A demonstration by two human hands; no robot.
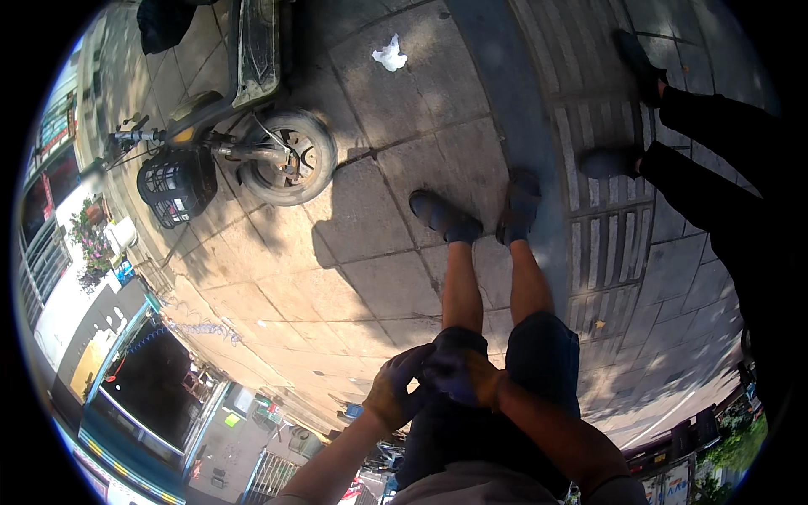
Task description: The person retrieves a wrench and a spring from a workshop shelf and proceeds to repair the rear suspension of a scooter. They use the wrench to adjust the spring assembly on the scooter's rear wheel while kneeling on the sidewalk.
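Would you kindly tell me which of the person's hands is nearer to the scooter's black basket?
Left. In the picture, the left hand is below and to the right of the black basket; the right hand is also below it but farther right.

Hard sunlight bleaches the paving (290,290) ahead and left of the left hand (394,391), while a crisp-edged shadow (370,210) dims the ground straight beyond both hands. Right of the right hand (463,374), light falls in dapples, and the trousers (715,122) farther out sink into near-featureless black. Both hands look dim and slightly soft. Far left of them, fisheye distortion bends the building front (63,311), with blue fringing along the rim.
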